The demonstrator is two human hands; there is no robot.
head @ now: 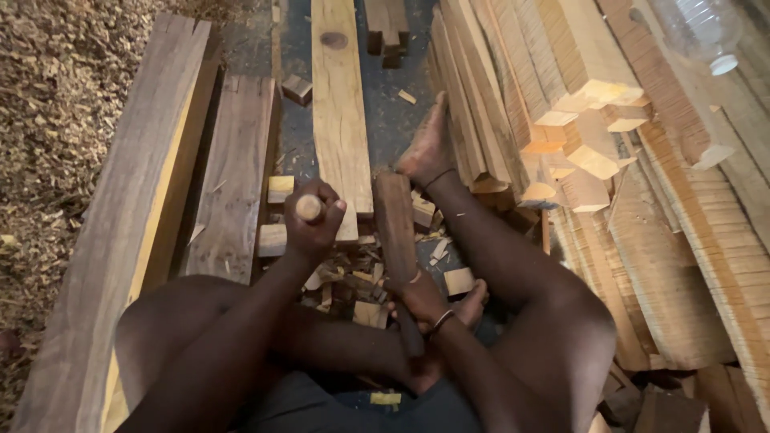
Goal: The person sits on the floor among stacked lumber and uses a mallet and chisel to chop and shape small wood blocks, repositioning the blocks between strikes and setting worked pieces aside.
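Observation:
My left hand is closed around the round pale wooden handle of a tool; the tool's head is hidden below my fist. My right hand, with a bangle at the wrist, grips the near end of a dark, narrow wooden block. The block runs away from me. Its far end lies by my right foot. I sit on the floor with my left leg folded across in front of me, and wood chips and small offcuts lie between my hands.
A long pale plank runs up the middle. Dark boards and a thick beam lie at left, beside sawdust. Stacks of pale cut slats fill the right, with a clear plastic bottle on top.

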